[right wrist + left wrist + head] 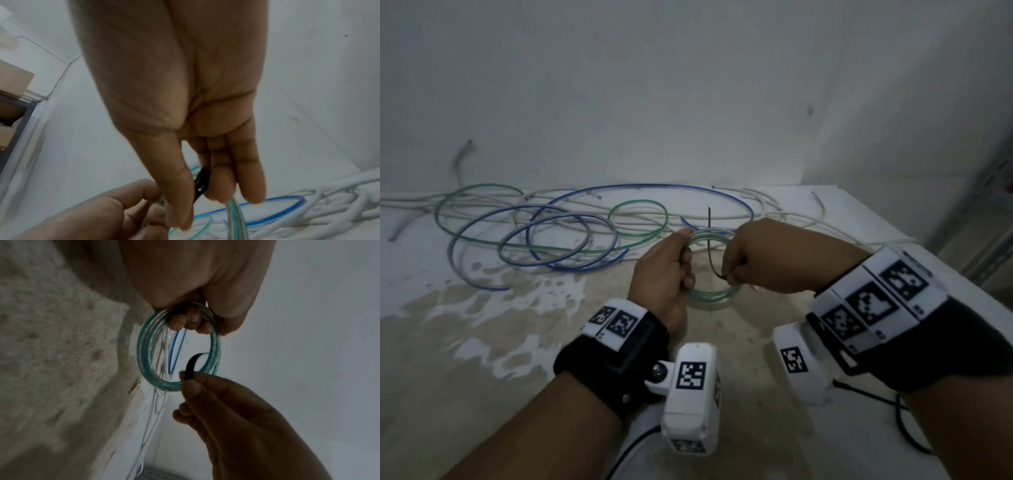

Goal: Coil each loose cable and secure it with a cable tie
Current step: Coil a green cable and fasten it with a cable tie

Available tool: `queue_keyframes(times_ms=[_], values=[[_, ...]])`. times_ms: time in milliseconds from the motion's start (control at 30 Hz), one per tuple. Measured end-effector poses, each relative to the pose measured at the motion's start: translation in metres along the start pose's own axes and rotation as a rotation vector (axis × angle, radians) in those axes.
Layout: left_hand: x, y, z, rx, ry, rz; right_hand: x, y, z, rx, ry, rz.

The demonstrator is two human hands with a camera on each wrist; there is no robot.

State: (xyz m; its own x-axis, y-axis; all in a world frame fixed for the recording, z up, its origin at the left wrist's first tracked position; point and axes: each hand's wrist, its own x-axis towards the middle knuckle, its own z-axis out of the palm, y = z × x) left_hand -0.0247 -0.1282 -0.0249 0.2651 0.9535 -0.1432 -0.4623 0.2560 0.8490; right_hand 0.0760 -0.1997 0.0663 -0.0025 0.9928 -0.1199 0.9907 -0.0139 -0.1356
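The coil of clear tubing with green striping (714, 291) is up off the bench, held over its near middle in front of me, standing roughly on edge. My left hand (666, 270) grips the coil's left side, fingers (186, 319) curled through the ring and thumb on the outside, bunching the turns together. My right hand (767, 257) pinches one end of a thin black cable tie (710, 246) between thumb and fingertips (176, 194); the other fingers lie fairly straight beside them. In the left wrist view the flat black strap (190, 365) passes through the ring, arching over its far-side turns. In the head view its free tail sticks up past the top of the coil.

Behind, along the bench's far edge against the white wall (688, 85), lie the loose cables (551, 236): blue-striped and green-striped loops tangled over plain white lengths. The bench top (482, 342) is mottled beige with worn white patches.
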Motion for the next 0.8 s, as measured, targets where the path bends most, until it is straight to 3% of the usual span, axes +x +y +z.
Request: queue_keyframes(times_ms=[300,567,667,800], values=[[-0.003,0.011,-0.002,-0.007,-0.144,-0.113,0.019,-0.004,0.016,-0.089,0.295,-0.11],[0.002,0.018,-0.004,0.066,-0.177,-0.034,0.021,-0.006,0.027,0.396,0.536,-0.081],[0.002,0.019,-0.005,0.137,-0.169,0.03,0.026,-0.005,0.035,0.577,0.573,-0.008],[0.005,0.018,-0.007,0.282,-0.111,0.158,0.026,-0.006,0.045,0.75,0.64,-0.017]])
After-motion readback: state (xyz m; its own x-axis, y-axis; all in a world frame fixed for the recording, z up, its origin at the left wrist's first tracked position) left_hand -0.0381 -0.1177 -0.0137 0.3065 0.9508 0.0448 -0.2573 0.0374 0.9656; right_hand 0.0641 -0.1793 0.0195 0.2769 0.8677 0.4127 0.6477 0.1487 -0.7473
